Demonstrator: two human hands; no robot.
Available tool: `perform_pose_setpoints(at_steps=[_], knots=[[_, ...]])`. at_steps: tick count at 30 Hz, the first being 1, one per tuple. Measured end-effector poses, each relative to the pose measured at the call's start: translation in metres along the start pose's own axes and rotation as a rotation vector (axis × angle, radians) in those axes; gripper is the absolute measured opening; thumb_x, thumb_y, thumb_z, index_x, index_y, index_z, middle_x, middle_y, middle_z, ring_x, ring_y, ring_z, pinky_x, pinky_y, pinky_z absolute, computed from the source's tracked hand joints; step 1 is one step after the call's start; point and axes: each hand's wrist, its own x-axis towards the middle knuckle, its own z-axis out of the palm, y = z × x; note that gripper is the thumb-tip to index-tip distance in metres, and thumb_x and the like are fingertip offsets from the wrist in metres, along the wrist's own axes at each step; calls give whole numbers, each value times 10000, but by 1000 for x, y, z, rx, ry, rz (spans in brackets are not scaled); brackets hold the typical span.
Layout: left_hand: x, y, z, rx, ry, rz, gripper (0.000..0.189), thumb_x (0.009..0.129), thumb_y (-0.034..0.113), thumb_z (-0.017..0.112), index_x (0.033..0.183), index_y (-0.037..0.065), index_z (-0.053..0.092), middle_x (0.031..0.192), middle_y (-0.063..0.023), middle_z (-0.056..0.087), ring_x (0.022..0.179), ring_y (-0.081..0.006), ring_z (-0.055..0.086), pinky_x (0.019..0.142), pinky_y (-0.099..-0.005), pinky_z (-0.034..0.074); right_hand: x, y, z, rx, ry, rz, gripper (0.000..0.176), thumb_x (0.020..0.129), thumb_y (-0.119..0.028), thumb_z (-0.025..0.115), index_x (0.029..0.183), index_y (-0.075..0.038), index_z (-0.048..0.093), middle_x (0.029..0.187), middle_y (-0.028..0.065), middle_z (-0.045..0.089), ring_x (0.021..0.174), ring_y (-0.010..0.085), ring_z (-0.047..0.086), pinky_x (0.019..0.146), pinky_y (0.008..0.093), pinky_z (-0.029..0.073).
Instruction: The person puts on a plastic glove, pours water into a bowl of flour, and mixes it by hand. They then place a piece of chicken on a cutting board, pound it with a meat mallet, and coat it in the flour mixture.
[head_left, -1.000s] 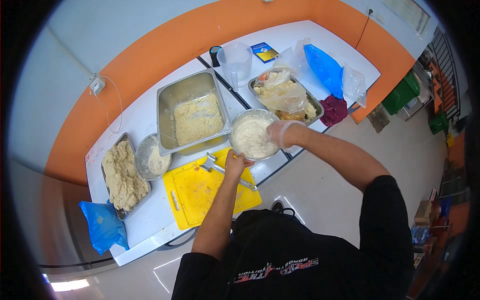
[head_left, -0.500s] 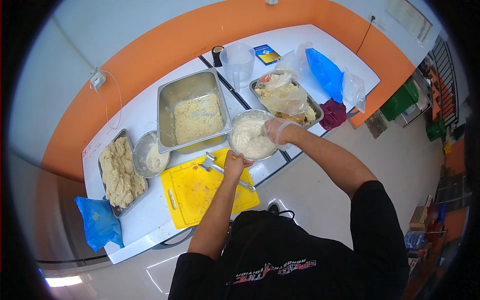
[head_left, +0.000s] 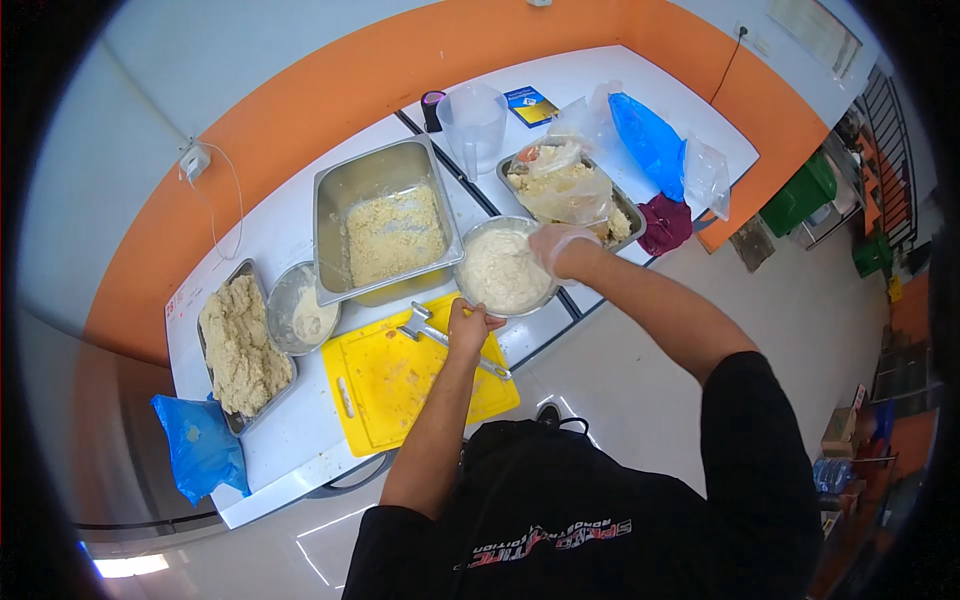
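Observation:
A round metal bowl [head_left: 463, 277] holds a pale, thick, batter-like mix [head_left: 503, 268]. My left hand [head_left: 472, 326] is closed on the bowl's near rim, beside the yellow cutting board [head_left: 385, 392]. At the bowl's right edge is my right hand [head_left: 562, 250] in a clear plastic glove; its fingers show too poorly to tell whether they hold anything. A metal meat mallet [head_left: 440, 338] lies across the board, its handle passing close by my left wrist. Behind the bowl stands a deep steel pan [head_left: 322, 222] with a layer of crumbs on its bottom.
On the left are a tray of pale crumbly mix [head_left: 240, 345], a smaller bowl with white powder [head_left: 290, 318] and a blue bag [head_left: 200, 450]. A clear jug [head_left: 474, 120] stands behind; a bag-covered tray [head_left: 640, 215] and maroon cloth [head_left: 665, 225] lie right.
My right hand has moved up and rightward, from inside the bowl to its right edge. More of the mix's surface shows. My left hand stays on the rim.

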Motion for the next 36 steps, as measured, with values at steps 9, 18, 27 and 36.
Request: perform_pose_setpoints(at_steps=[9, 18, 27, 36], knots=[[4, -1, 4, -88, -36, 15, 133, 952, -4, 447, 969, 4, 315, 897, -237, 564, 708, -325, 695, 656, -381, 627, 8, -16, -1, -89, -205, -133, 192, 809, -66, 551, 898, 1, 708, 906, 228, 694, 907, 337, 690, 783, 399, 539], [7, -5, 3, -87, -17, -13, 142, 966, 26, 451, 966, 31, 309, 875, -247, 608, 742, -339, 703, 616, -348, 595, -18, -15, -11, -89, -227, -204, 191, 824, -108, 557, 880, -2, 705, 906, 221, 693, 883, 336, 689, 780, 403, 539], [9, -2, -2, -66, -12, 22, 147, 966, 26, 457, 952, 35, 311, 870, -239, 595, 770, -342, 698, 687, -393, 621, -18, -2, -24, -85, -293, -46, 237, 818, -111, 571, 986, 5, 692, 1076, 240, 665, 981, 335, 672, 840, 400, 530], [7, -1, -3, -63, -13, 25, 135, 964, 17, 453, 948, 16, 319, 853, -241, 600, 743, -335, 700, 650, -373, 624, 5, 4, 3, 16, -17, 62, 167, 778, -74, 559, 822, 5, 699, 912, 233, 683, 869, 342, 683, 786, 393, 536]])
